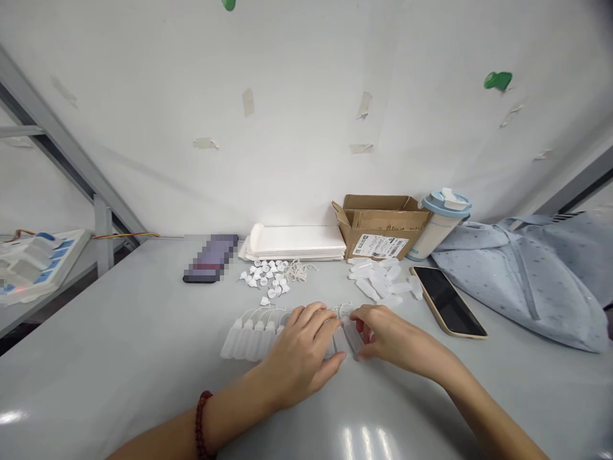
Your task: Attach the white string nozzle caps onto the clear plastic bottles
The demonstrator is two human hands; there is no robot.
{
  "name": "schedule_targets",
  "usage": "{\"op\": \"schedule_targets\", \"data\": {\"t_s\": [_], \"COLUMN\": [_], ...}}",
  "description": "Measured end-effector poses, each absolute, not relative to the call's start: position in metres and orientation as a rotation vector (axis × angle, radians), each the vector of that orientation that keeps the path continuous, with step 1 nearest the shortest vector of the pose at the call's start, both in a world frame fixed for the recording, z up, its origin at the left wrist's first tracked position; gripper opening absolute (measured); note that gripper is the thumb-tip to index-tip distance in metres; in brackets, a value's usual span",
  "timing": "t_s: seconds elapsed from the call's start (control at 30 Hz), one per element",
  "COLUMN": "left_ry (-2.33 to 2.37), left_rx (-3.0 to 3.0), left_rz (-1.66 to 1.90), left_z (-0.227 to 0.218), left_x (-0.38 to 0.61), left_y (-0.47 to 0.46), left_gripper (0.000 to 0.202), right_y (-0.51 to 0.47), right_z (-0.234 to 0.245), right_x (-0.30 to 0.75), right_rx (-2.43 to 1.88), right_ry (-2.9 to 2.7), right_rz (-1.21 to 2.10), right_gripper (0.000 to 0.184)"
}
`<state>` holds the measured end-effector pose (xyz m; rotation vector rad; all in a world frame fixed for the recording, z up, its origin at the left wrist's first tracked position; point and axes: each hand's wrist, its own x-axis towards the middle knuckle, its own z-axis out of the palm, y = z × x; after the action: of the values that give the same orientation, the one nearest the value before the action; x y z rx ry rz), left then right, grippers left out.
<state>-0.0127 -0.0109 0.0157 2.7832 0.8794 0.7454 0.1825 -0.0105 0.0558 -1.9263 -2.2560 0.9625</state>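
Note:
A row of small translucent plastic bottles (256, 342) with white caps and thin looped cords lies side by side on the grey table. My left hand (306, 354) rests palm down across the middle of this row, fingers stretched over it and thumb apart, hiding several bottles. At the right end, the curled fingers and thumb of my right hand (390, 335) hold a translucent bottle (353, 338) against the row. Behind the row are loose white caps (272, 275), a small heap of cords (297, 271) and a pile of uncapped translucent bottles (378, 281).
Flat white packages (297, 241) are stacked by the wall, beside an open cardboard box (383, 227) and a lidded cup (438, 227). A phone (450, 300) and a light blue patterned cloth bag (517, 275) lie right. Another phone-like device (211, 259), partly blurred, lies left.

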Motion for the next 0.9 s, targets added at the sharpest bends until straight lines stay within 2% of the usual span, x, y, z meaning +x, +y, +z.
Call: {"op": "schedule_targets", "data": {"t_s": [0.3, 0.53, 0.9], "left_ry": [0.884, 0.88, 0.887], "left_rx": [2.822, 2.823, 2.815], "left_rz": [0.566, 0.512, 0.504], "left_z": [0.0125, 0.0096, 0.009], "left_x": [-0.0121, -0.0082, -0.006], "left_y": [-0.0136, -0.0155, -0.0172], "left_gripper": [0.046, 0.051, 0.047], "right_y": [-0.0104, -0.0117, -0.0106], "right_z": [0.0582, 0.056, 0.0534], "right_x": [0.1819, 0.1846, 0.1832], "right_rx": [-1.936, -1.883, -1.856], "right_ry": [-2.253, -2.216, -2.232], "right_rz": [1.006, 1.059, 1.042], "right_gripper": [0.027, 0.039, 0.03]}}
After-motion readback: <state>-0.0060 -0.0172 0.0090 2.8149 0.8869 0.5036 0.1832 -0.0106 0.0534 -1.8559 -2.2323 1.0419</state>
